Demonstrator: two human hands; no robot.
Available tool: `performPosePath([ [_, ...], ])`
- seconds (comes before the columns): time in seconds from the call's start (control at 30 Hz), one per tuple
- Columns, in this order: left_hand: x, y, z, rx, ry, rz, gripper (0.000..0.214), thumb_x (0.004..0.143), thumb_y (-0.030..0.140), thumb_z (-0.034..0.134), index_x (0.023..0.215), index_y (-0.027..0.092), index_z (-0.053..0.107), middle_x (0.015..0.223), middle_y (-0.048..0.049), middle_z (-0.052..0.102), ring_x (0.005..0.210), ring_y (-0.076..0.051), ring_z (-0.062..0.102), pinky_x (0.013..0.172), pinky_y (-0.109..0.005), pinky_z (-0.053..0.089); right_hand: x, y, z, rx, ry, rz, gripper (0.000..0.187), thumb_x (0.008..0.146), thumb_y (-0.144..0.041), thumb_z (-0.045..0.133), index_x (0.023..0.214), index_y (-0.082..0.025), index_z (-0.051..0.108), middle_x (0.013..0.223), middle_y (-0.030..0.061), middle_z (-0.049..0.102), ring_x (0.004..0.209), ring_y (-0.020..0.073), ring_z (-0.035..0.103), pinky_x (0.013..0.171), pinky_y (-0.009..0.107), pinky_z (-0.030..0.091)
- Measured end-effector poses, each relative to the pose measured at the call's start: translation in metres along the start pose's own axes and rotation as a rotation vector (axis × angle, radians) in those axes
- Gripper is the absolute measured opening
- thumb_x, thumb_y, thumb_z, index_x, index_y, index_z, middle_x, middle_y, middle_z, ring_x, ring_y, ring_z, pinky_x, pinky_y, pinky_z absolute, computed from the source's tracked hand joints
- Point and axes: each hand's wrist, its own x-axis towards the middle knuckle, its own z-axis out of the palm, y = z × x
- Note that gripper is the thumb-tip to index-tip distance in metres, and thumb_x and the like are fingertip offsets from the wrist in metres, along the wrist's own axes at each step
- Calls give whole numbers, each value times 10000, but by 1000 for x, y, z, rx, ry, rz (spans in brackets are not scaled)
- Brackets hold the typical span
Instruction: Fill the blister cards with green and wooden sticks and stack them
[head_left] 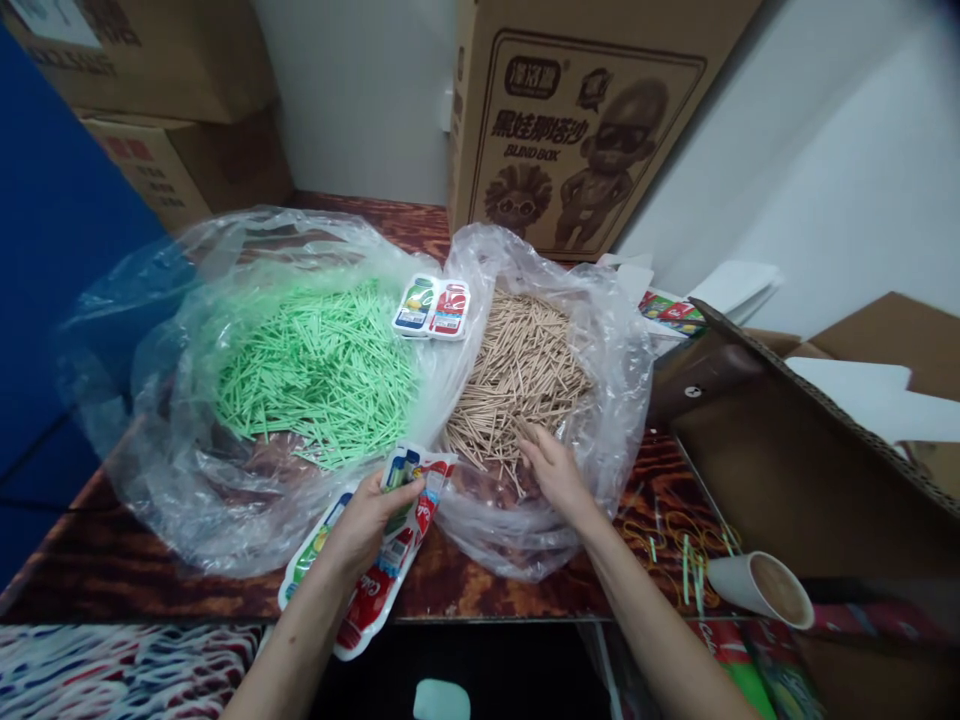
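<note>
Gripping a stack of flat printed packets [375, 560], the left hand [367, 520] has its fingers clamped round the upper end, thumb across the top one; the packets hang over the near edge of the table [150, 580]. The right hand [551, 465] reaches into the clear plastic bag of tan wooden sticks [517, 370], palm down, fingers curled into the pile — whether they have pinched any sticks I cannot tell, since the fingertips are buried among them.

As for progress, it looks early or mid-way, judging by what lies about: both bags are well filled. The second bag, just left of the first, holds a heap of green sticks [322, 365], and one twin packet [431, 307] rests on the plastic between the two heaps. The stack in the left hand is several packets thick, so much appears left to handle.

Writing: the big carton [585, 120] behind the bags reads "BLIND BOX" under a line of Chinese characters, with cartoon figures printed on it. The packets show red and green panels with white script — possibly starting "Col", though it is too curled to read surely. A paper cup [761, 588] lies tipped at the right, beside scattered rubber bands [667, 535].
</note>
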Motion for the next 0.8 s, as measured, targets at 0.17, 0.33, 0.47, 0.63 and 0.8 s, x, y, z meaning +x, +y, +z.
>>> performPosePath([
  [0.17, 0, 0, 0, 7, 11, -6, 270, 590, 275, 830, 743, 149, 647, 653, 5, 684, 529, -107, 594, 551, -212, 461, -17, 0, 8, -616, -190, -78, 216, 839, -67, 415, 960, -192, 544, 866, 87, 663, 753, 217, 604, 630, 291, 370],
  [0.33, -2, 0, 0, 4, -4, -6, 254, 599, 270, 824, 736, 144, 652, 647, 3, 677, 520, -102, 589, 549, -213, 463, -17, -4, 16, -815, -224, -107, 191, 865, -73, 413, 938, -187, 548, 850, 89, 668, 749, 214, 622, 607, 278, 349],
  [0.47, -3, 0, -1, 0, -9, -1, 246, 607, 272, 819, 734, 145, 651, 646, 6, 672, 520, -102, 586, 552, -215, 463, -7, 0, 15, -685, -153, -70, 189, 864, -93, 404, 850, -191, 565, 817, 68, 665, 740, 205, 607, 623, 277, 354],
  [0.63, -3, -1, -4, 13, -5, 1, 254, 615, 284, 813, 764, 143, 664, 692, -11, 691, 561, -113, 602, 571, -216, 463, 6, 5, 4, 25, -66, 97, 149, 851, -270, 495, 735, -200, 557, 690, 9, 623, 692, 174, 566, 634, 277, 407],
  [0.8, -8, -1, -3, 28, -17, 17, 237, 613, 269, 813, 760, 147, 671, 643, 4, 670, 529, -108, 580, 562, -215, 445, -5, -14, 6, 809, -337, 386, 306, 748, -455, 666, 719, -173, 553, 638, -7, 600, 556, 123, 547, 539, 252, 431],
])
